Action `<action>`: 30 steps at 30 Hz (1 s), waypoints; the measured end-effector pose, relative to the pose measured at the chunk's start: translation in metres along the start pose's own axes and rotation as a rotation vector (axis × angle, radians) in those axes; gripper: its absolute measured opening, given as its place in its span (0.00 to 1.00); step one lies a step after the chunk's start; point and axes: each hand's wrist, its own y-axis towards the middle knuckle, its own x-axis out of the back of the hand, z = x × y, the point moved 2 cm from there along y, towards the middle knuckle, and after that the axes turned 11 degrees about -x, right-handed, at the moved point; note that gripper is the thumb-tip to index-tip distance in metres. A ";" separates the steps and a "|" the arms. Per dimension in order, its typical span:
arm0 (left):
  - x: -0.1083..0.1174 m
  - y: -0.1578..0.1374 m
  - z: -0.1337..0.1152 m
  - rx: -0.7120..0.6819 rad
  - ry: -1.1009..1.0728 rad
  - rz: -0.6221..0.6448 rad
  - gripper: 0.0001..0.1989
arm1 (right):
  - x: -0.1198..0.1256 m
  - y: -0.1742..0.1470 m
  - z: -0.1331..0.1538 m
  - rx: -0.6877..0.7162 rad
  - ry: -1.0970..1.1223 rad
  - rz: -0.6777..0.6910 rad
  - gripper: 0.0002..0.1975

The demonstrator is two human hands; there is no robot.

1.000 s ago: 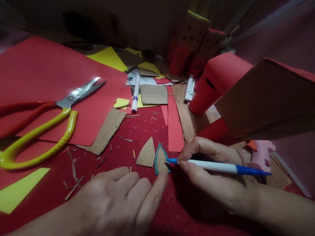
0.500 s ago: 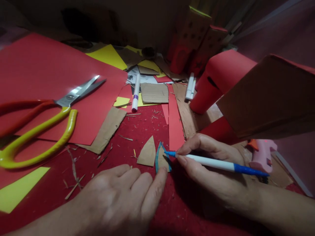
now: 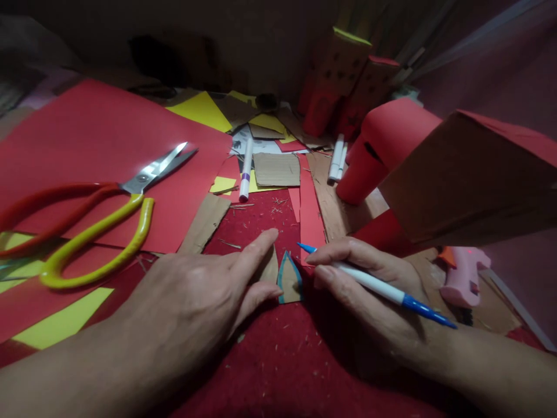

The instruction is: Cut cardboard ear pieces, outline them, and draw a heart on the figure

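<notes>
Between the thumb and fingers of my right hand [image 3: 365, 290] is a white marker with blue ends [image 3: 372, 281], its tip lifted just off the cloth. To the left of that tip lies a small pointed cardboard piece [image 3: 289, 280] with blue lines along its edges. My left hand [image 3: 204, 284] reaches in palm down, thumb and index finger apart, with the thumb tip close to the outlined piece's left edge. Partly hidden under this hand is a plain pointed cardboard piece [image 3: 268, 266]; whether the fingers press on it I cannot tell.
Open scissors [image 3: 141, 181] with orange and yellow handles lie on red paper [image 3: 87, 139] at left. A purple-banded marker [image 3: 246, 171] and paper scraps lie behind. At right stand a red-and-brown cardboard structure [image 3: 461, 180] and a pink glue gun [image 3: 465, 276].
My left hand has moved off the outlined piece to the plain one, spreading index finger and thumb. The marker tip has risen away from the cardboard. The view has shifted slightly.
</notes>
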 end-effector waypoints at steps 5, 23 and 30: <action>0.003 0.004 0.003 -0.003 -0.034 0.137 0.24 | -0.003 0.000 -0.016 0.166 -0.124 -0.038 0.17; 0.008 -0.001 -0.009 0.023 -0.064 0.118 0.16 | -0.011 0.014 -0.028 0.374 -0.385 -0.155 0.15; 0.011 -0.005 -0.016 -0.008 -0.087 0.074 0.19 | -0.014 0.013 -0.028 0.544 -0.306 -0.109 0.11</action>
